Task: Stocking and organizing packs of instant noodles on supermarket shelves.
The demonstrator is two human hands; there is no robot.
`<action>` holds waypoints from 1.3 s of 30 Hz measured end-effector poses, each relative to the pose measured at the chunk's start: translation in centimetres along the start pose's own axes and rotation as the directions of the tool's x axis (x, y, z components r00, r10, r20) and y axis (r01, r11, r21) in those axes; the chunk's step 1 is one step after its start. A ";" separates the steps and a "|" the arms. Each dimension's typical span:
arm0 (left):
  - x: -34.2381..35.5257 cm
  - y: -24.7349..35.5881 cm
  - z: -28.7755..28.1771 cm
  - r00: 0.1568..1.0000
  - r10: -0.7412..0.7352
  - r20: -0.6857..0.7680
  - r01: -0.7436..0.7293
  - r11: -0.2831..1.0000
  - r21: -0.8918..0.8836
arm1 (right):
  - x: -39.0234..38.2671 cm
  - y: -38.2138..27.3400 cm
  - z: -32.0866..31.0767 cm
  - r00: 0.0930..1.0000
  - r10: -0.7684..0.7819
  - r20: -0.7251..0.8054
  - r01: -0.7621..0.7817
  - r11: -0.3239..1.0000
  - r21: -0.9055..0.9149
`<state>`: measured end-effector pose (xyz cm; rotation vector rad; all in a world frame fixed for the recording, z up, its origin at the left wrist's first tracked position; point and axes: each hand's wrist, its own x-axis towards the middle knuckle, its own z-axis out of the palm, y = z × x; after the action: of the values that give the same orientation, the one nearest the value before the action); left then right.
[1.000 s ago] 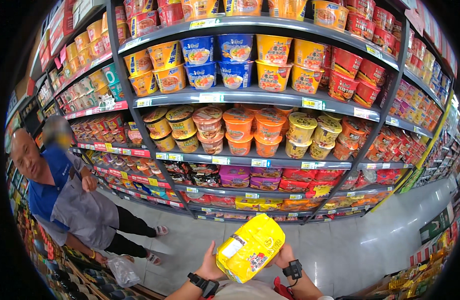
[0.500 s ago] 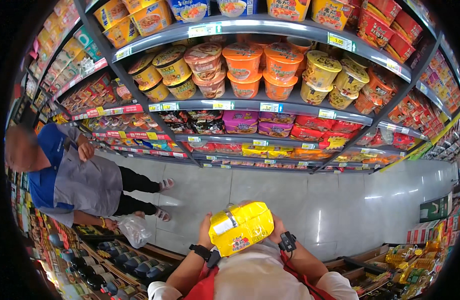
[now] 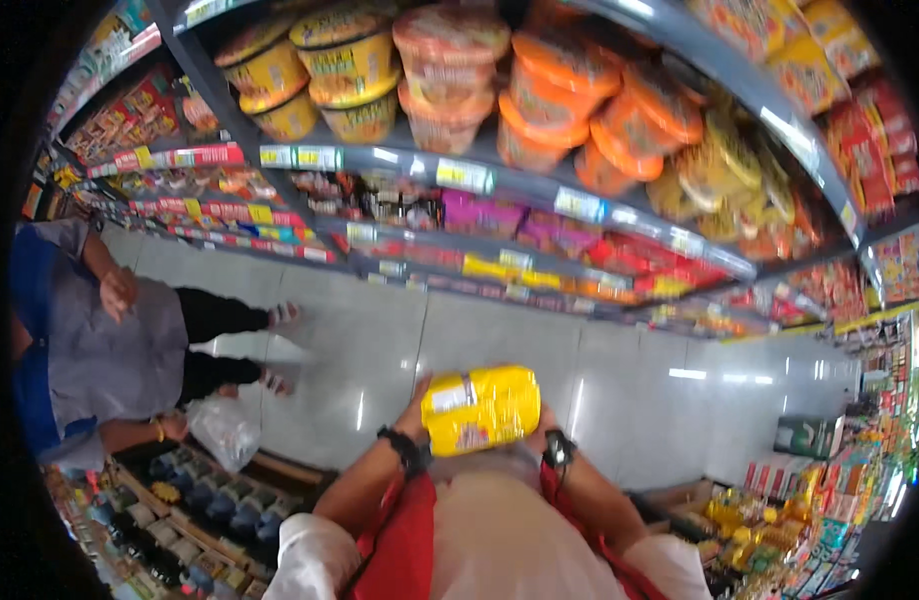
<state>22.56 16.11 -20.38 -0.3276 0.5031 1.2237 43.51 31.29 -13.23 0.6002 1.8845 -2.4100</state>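
Note:
A yellow plastic noodle package is held low in front of my body, over my beige clothing and a red garment. My left hand grips its left end and my right hand its right end, both partly hidden by the package. Each wrist wears a black strapped device. The picture is slightly blurred.
Shelves of noodle tubs and packets face me across a tiled floor. A person in a grey-blue shirt stands left, holding a clear plastic bag. Low displays of dark bottles and yellow bottles flank me.
My view has tilted down, so the shelves and package sit higher in the picture and more of my body shows. Both hands still hold the package.

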 end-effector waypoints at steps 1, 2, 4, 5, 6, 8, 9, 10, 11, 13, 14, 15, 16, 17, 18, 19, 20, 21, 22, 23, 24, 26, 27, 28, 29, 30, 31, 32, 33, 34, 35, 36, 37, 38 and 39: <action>3.5 -1.6 -6.6 0.970 0.243 0.020 -0.241 0.942 0.233 | 0.9 3.8 0.9 0.973 0.128 -0.194 -0.064 0.951 0.304; 5.3 -0.8 -9.1 0.955 0.294 0.025 -0.284 0.893 0.349 | 2.5 5.5 0.7 0.944 0.205 -0.259 -0.073 0.894 0.442; 7.0 -1.1 -7.5 0.974 0.193 -0.117 -0.178 0.976 0.125 | 2.8 8.1 -1.2 0.894 0.258 -0.367 -0.075 0.892 0.446; 6.7 -0.3 -6.4 0.974 0.181 -0.133 -0.168 0.980 0.103 | 3.0 9.1 -1.9 0.891 0.246 -0.381 -0.094 0.922 0.376; 6.9 0.5 -5.8 0.966 0.218 -0.136 -0.195 0.967 0.162 | 3.2 10.1 -2.7 0.885 0.231 -0.405 -0.108 0.947 0.303; 9.0 0.0 -9.2 0.928 0.288 -0.237 -0.275 0.957 0.089 | 4.5 12.2 -4.1 0.887 0.182 -0.425 -0.120 0.978 0.169; 9.9 -0.6 -9.8 0.927 0.272 -0.259 -0.265 0.962 0.063 | 5.1 13.4 -5.4 0.881 0.154 -0.447 -0.120 0.987 0.104; 11.4 -0.9 -10.3 0.929 0.269 -0.256 -0.276 0.961 0.006 | 5.4 14.6 -6.5 0.878 0.127 -0.462 -0.121 0.992 0.041; 13.0 -0.4 -10.7 0.929 0.269 -0.254 -0.289 0.956 -0.045 | 6.1 15.6 -7.5 0.879 0.101 -0.466 -0.120 0.993 -0.011; 15.2 1.2 -12.4 0.915 0.305 -0.265 -0.349 0.927 -0.136 | 8.7 15.8 -8.6 0.918 0.128 -0.375 -0.176 0.980 -0.096; 17.6 1.3 -14.6 0.878 0.348 -0.329 -0.378 0.926 -0.027 | 9.6 18.5 -10.1 0.898 0.113 -0.425 -0.163 0.983 -0.083; 20.1 1.3 -17.1 0.900 0.374 -0.224 -0.408 0.905 -0.125 | 10.2 21.3 -11.4 0.874 0.100 -0.475 -0.151 0.986 -0.070; 22.4 1.5 -17.9 0.902 0.380 -0.207 -0.408 0.906 -0.116 | 10.8 23.7 -13.3 0.826 0.229 -0.515 -0.188 0.973 0.133; 23.9 2.2 -18.8 0.895 0.395 -0.209 -0.422 0.901 -0.102 | 11.7 24.6 -14.2 0.831 0.253 -0.495 -0.208 0.967 0.144; 25.3 3.3 -18.4 0.911 0.367 -0.190 -0.391 0.914 -0.110 | 12.7 24.9 -15.8 0.843 0.353 -0.407 -0.126 0.863 0.489; 26.6 4.5 -17.3 0.927 0.336 -0.165 -0.357 0.927 -0.119 | 13.3 25.6 -17.2 0.857 0.419 -0.300 -0.043 0.638 0.769; 28.4 5.2 -16.7 0.914 0.354 -0.199 -0.373 0.926 -0.066 | 13.6 26.9 -18.4 0.853 0.240 -0.463 -0.178 0.969 0.173; 29.6 6.2 -16.7 0.918 0.380 -0.116 -0.388 0.920 -0.052 | 14.7 27.6 -19.1 0.859 0.252 -0.446 -0.192 0.965 0.176; 30.3 7.4 -16.6 0.908 0.400 -0.129 -0.405 0.914 -0.019 | 16.1 27.6 -19.8 0.882 0.176 -0.438 -0.207 0.978 -0.023; 30.9 8.6 -16.1 0.899 0.417 -0.136 -0.419 0.908 0.012 | 17.4 27.5 -20.5 0.905 0.099 -0.414 -0.207 0.952 -0.224; 31.7 9.7 -15.4 0.897 0.418 -0.145 -0.422 0.906 -0.002 | 18.3 27.6 -21.3 0.910 0.067 -0.410 -0.172 0.959 -0.227; 33.0 11.4 -14.5 0.785 0.580 -0.217 -0.473 0.788 0.395 | 20.3 28.1 -23.2 0.853 0.295 -0.431 -0.226 0.953 0.203; 32.6 12.6 -15.7 0.765 0.590 -0.257 -0.472 0.786 0.400 | 22.5 25.4 -21.7 0.909 0.364 -0.202 -0.010 0.505 0.863; 33.8 13.6 -15.6 0.782 0.593 -0.194 -0.506 0.785 0.358 | 23.3 25.6 -22.5 0.912 0.308 -0.272 -0.032 0.714 0.700; 34.9 14.3 -15.4 0.793 0.595 -0.131 -0.536 0.783 0.315 | 23.8 26.0 -23.3 0.918 0.235 -0.320 -0.053 0.871 0.489; 35.6 14.8 -14.7 0.792 0.594 -0.138 -0.538 0.787 0.300 | 24.4 25.9 -24.9 0.962 0.247 -0.116 -0.030 0.517 0.856; 36.3 15.2 -13.9 0.761 0.629 -0.159 -0.560 0.760 0.329 | 24.7 26.0 -25.9 0.959 0.259 -0.112 -0.041 0.521 0.852; 36.9 15.8 -13.5 0.725 0.665 -0.178 -0.579 0.729 0.365 | 25.3 25.6 -26.4 0.935 0.300 -0.188 0.015 0.496 0.868; 37.8 16.4 -14.5 0.715 0.674 -0.186 -0.586 0.723 0.365 | 25.9 25.3 -26.3 0.907 0.338 -0.252 0.070 0.469 0.881; 38.6 17.1 -15.3 0.699 0.700 -0.146 -0.611 0.691 0.388 | 26.2 26.4 -26.5 0.873 0.319 -0.368 0.024 0.726 0.687; 39.1 17.3 -15.4 0.690 0.717 -0.102 -0.631 0.665 0.400 | 26.1 26.9 -26.9 0.872 0.323 -0.367 0.017 0.730 0.683; 38.8 17.6 -15.1 0.740 0.672 -0.026 -0.621 0.698 0.357 | 25.9 27.3 -27.4 0.856 0.263 -0.445 -0.074 0.915 0.397; 39.6 17.3 -15.5 0.738 0.674 -0.026 -0.626 0.698 0.348 | 25.5 27.5 -27.8 0.850 0.177 -0.497 -0.167 0.984 0.064; 40.1 17.2 -16.8 0.702 0.710 -0.057 -0.618 0.647 0.446 | 25.6 27.6 -27.1 0.836 0.209 -0.508 -0.133 0.974 0.183; 40.3 17.1 -17.4 0.667 0.741 -0.083 -0.598 0.598 0.534 | 25.4 27.4 -26.4 0.843 0.211 -0.495 -0.135 0.974 0.184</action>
<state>13.21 45.39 -56.05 0.1355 1.2589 1.7516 34.40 54.17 -51.73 1.4870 1.7029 -2.4416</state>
